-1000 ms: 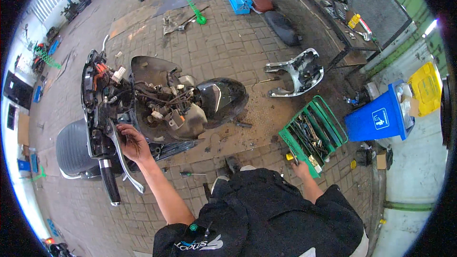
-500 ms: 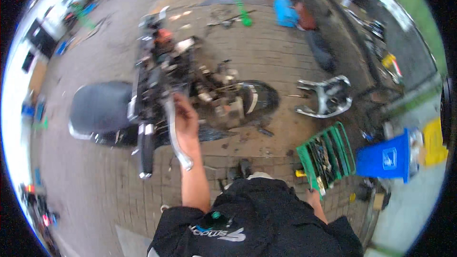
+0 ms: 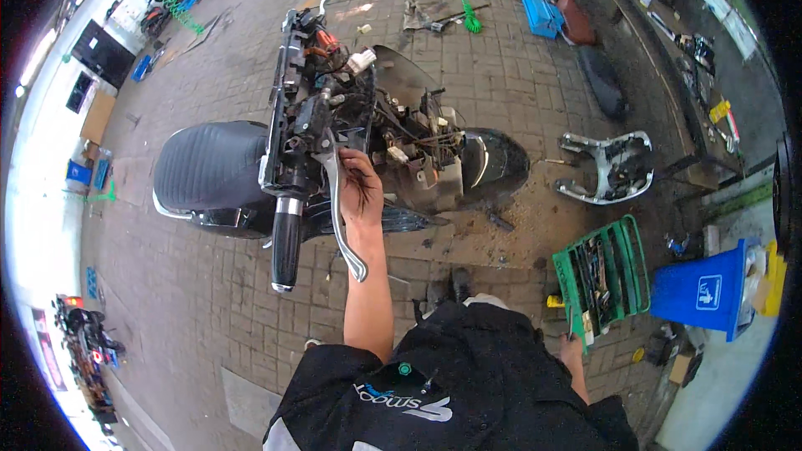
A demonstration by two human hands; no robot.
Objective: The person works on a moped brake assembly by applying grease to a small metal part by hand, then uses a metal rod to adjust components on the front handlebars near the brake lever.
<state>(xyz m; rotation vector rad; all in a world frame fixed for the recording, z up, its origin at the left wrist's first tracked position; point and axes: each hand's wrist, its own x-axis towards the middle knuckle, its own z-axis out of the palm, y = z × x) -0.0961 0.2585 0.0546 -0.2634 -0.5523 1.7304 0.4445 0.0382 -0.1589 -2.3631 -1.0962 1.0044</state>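
Observation:
A partly stripped scooter stands in front of me, its bare handlebar (image 3: 292, 129) and loose wiring exposed. My left hand (image 3: 361, 188) is at the base of the silver brake lever (image 3: 341, 209), on the wiring side. Its fingers are curled in and look smudged dark; whatever they hold is hidden. Beside the lever is the black handlebar grip (image 3: 286, 246). Low on the right, my right hand (image 3: 571, 349) is closed at the near corner of a green toolbox (image 3: 565, 280) with several tools inside. What sits in that hand is too small to make out.
Behind the handlebar is the black seat (image 3: 213, 165). A silver-and-black frame part (image 3: 606, 169) lies on the paving beyond the toolbox. Right of the toolbox stands a blue bin (image 3: 697, 288). Farther off are a blue box (image 3: 541, 12) and a green coiled hose (image 3: 473, 23).
The whole scene has shifted rightward in my view and is sharper. My left hand remains by the brake lever and my right hand at the toolbox corner.

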